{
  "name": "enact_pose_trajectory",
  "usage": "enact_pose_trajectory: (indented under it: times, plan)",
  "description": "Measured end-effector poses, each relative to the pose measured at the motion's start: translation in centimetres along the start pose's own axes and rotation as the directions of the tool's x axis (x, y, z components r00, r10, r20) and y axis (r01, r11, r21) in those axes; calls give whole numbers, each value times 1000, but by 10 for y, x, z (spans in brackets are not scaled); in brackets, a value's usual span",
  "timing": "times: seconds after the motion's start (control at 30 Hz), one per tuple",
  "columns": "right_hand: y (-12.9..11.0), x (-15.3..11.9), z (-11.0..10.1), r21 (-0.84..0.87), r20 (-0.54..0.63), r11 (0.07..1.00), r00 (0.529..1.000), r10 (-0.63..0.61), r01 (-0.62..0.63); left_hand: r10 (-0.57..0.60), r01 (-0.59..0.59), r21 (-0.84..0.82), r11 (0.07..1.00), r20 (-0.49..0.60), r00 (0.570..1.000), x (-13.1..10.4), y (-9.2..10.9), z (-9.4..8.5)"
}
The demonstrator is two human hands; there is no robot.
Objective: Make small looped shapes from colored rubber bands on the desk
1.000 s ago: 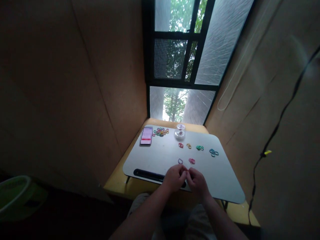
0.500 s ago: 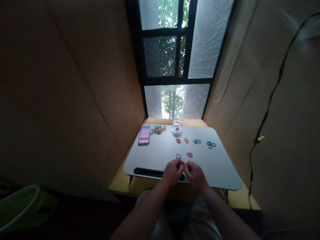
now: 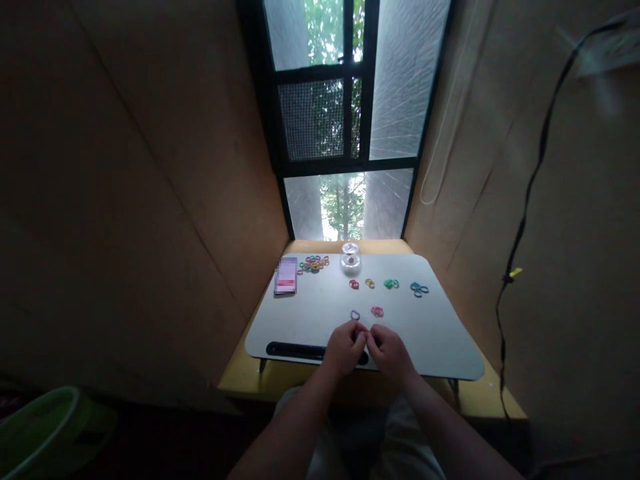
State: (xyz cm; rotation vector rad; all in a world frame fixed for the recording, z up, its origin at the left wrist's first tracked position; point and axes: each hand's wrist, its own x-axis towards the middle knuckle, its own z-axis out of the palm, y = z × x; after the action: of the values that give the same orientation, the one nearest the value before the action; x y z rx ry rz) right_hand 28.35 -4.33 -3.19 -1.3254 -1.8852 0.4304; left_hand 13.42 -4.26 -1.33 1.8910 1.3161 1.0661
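Observation:
My left hand point(image 3: 345, 347) and my right hand point(image 3: 390, 350) meet fingertip to fingertip over the front edge of the white lap table point(image 3: 305, 317). Both are closed in a pinch. A tiny orange-red bit shows between the fingertips, too small to name. Just beyond my left hand lies a single purple band point(image 3: 355, 315), with a cluster of pink bands point(image 3: 377, 311) to its right. Farther back, small groups of red bands point(image 3: 354, 284), yellow bands point(image 3: 369, 283), green bands point(image 3: 391, 284) and blue bands point(image 3: 419, 289) form a row.
A mixed pile of coloured bands point(image 3: 315, 264) lies at the back left beside a phone point(image 3: 286, 276). A clear round container point(image 3: 351, 260) stands at the back. A black slot point(image 3: 295, 350) runs along the front edge. A dark cable point(image 3: 525, 207) hangs at right; a green basket point(image 3: 40, 427) is lower left.
The view has shifted slightly. My hands stay pinched together in nearly the same place, and the bands on the table lie as before.

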Motion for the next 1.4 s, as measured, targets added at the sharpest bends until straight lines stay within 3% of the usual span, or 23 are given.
enact_pose_trajectory:
  times: [0.73, 1.07, 1.4]
  plan:
    - [-2, 0, -3, 13, 13, 1000, 1000, 0, -1, 17, -20, 88, 996, 34, 999, -3, 5, 2]
    - [-2, 4, -8, 100, 10, 995, 1000, 5, -6, 3, -12, 147, 989, 66, 998, 1, 3, 6]
    - [-2, 9, -10, 132, 25, 990, 999, 48, -51, -55, 53, 59, 997, 39, 998, 10, 3, 6]
